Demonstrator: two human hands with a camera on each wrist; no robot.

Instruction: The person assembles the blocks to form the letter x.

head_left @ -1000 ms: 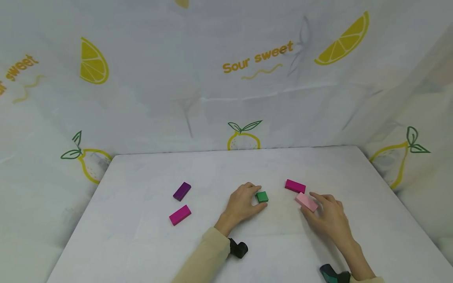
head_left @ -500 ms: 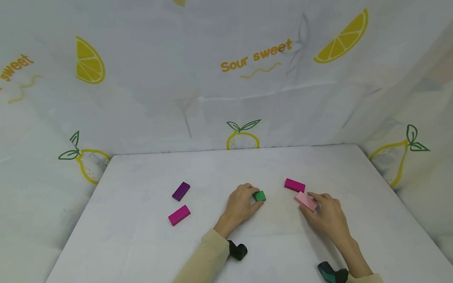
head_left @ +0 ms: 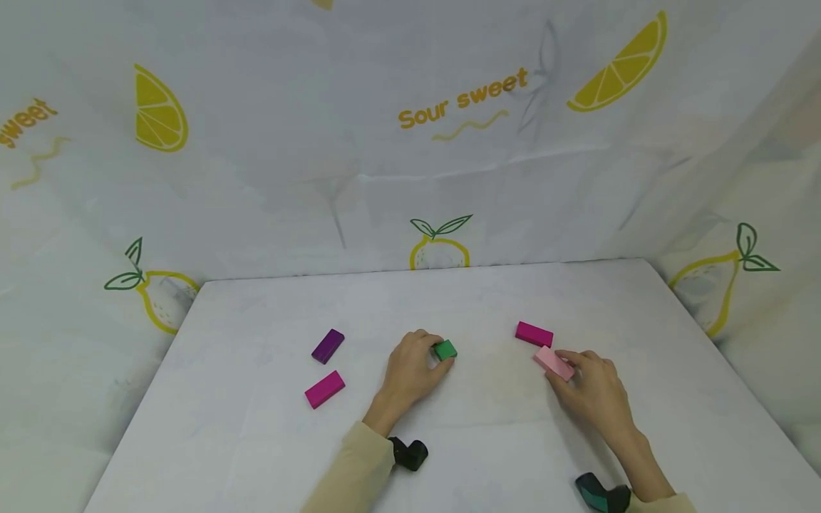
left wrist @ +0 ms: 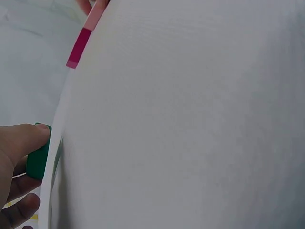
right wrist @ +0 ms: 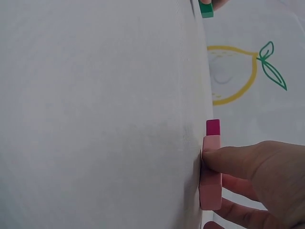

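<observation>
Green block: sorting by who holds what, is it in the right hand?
No, the left hand pinches the green block.

A white rectangular table [head_left: 449,299] stands inside an enclosure of white printed sheeting [head_left: 359,206], which hangs behind it and along both sides. The sheeting carries 2 yellow lemon slices [head_left: 160,110], outlined lemons with green leaves [head_left: 439,246], and the orange lettering "Sour sweet" [head_left: 463,100]. Creases cross the back panel. Lighting is even and diffuse, with faint shadows.
</observation>
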